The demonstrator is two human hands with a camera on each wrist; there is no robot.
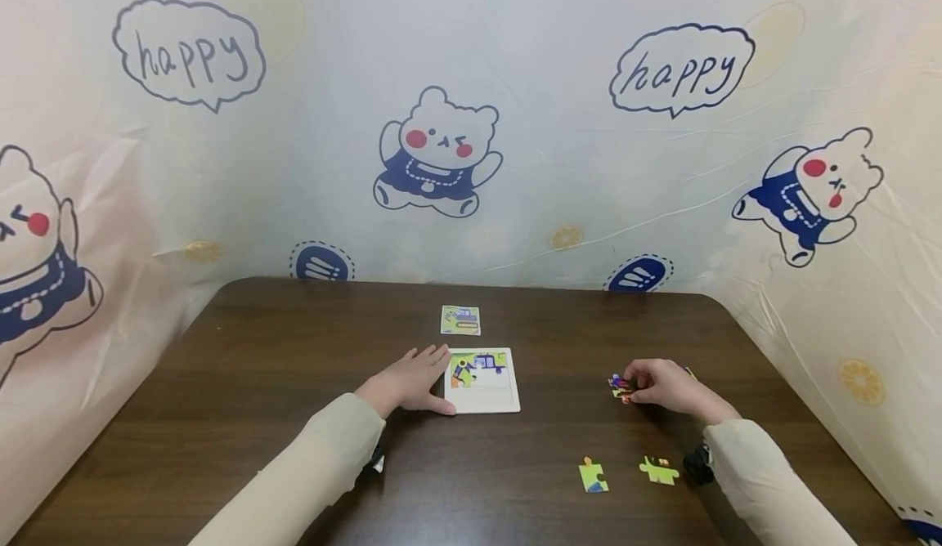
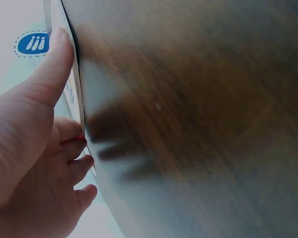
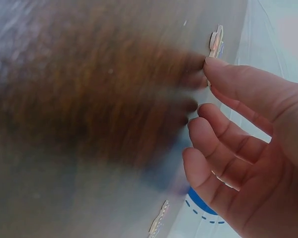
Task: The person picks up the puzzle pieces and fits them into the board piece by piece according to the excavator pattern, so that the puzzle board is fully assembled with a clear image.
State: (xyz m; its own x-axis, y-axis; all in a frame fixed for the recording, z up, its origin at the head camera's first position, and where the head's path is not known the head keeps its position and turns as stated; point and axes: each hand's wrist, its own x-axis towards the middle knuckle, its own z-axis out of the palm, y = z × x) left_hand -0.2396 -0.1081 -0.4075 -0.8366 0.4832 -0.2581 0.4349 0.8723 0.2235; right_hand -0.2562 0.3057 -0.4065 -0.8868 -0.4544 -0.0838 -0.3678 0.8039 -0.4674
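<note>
A white puzzle tray point(image 1: 482, 399) lies mid-table, its upper part filled with colourful pieces and its lower part bare white. My left hand point(image 1: 414, 380) rests at the tray's left side, fingers stretched along the edge and thumb at the near left corner; the left wrist view shows this hand point(image 2: 37, 134) against the tray's rim point(image 2: 75, 84). To the right, my right hand point(image 1: 671, 387) pinches a purple, red and green puzzle piece point(image 1: 618, 388) between thumb and fingers, low at the tabletop. In the right wrist view the piece point(image 3: 216, 42) shows edge-on beyond the thumb tip.
A small picture card point(image 1: 460, 320) lies behind the tray. Nearer me on the right are a green puzzle piece point(image 1: 592, 476) and another green piece point(image 1: 658, 471). Another piece point(image 1: 689, 373) is mostly hidden behind my right hand. A printed cloth point(image 1: 545, 154) hangs behind the brown table point(image 1: 294, 333).
</note>
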